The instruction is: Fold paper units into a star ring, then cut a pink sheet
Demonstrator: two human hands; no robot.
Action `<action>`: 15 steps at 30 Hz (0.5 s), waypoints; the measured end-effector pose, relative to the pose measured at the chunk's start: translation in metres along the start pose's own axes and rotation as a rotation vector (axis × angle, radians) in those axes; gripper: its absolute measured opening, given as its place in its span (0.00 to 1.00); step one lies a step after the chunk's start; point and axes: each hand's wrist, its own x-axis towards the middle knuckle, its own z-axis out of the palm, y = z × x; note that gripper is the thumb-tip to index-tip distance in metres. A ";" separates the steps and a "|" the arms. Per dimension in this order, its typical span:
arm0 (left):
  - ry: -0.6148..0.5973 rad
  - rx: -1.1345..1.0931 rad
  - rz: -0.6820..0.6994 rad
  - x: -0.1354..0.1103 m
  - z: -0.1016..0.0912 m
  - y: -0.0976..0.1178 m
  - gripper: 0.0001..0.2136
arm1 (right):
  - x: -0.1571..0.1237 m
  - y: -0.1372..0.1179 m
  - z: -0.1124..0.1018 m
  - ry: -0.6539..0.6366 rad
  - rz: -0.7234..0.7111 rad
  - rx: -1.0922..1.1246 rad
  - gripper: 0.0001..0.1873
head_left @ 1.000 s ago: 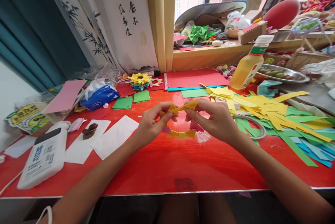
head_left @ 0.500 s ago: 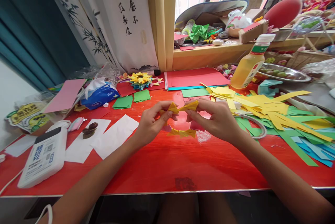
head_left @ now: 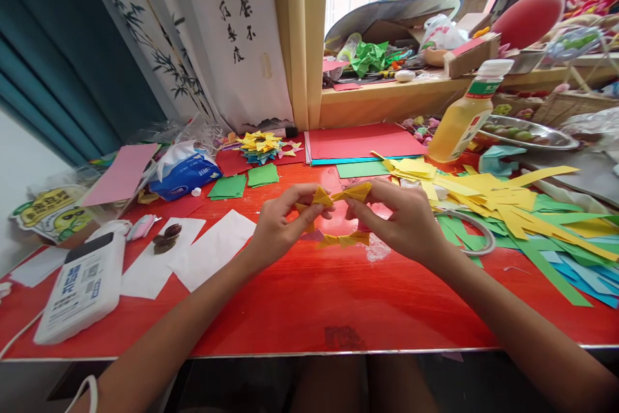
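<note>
Above the middle of the red table point(head_left: 309, 316), both hands pinch a chain of folded yellow paper pieces point(head_left: 344, 240). My left hand point(head_left: 285, 216) is closed on a pointed yellow piece at the upper left of the chain. My right hand point(head_left: 399, 213) grips another yellow piece, and the two pieces meet or nearly meet between the fingertips. The lower part of the chain hangs in a loop beneath, with a bit of pink paper showing beside each hand. Part of the loop is hidden behind my fingers.
Yellow paper strips point(head_left: 488, 200), green strips and a tape roll point(head_left: 486, 232) lie at right. Behind them stands a juice bottle point(head_left: 459, 116). Finished folded stars point(head_left: 264, 145), green squares point(head_left: 228, 186), a tissue pack point(head_left: 186, 174), white sheets point(head_left: 213, 252) and a white box point(head_left: 82, 290) are left.
Both hands still hold the paper chain and have hardly moved. The hanging loop has shifted slightly to the right, and the view has moved a little.
</note>
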 end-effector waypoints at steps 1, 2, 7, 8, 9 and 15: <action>0.000 0.011 -0.013 0.000 0.000 0.000 0.09 | 0.000 0.000 0.000 -0.001 0.007 0.003 0.04; 0.000 0.022 -0.027 0.000 0.000 0.000 0.09 | 0.000 0.000 0.000 -0.004 0.013 0.006 0.04; -0.011 0.055 -0.033 -0.001 0.001 0.000 0.09 | 0.000 -0.003 -0.001 -0.014 0.004 -0.001 0.06; -0.015 0.060 -0.028 -0.001 0.001 -0.001 0.09 | 0.000 -0.003 -0.001 -0.013 -0.006 -0.007 0.06; -0.016 0.064 -0.024 -0.001 0.001 -0.001 0.09 | 0.000 -0.003 -0.001 -0.013 -0.019 -0.016 0.06; 0.018 0.071 0.030 0.000 0.002 -0.003 0.10 | 0.000 -0.001 0.000 -0.007 -0.208 -0.044 0.04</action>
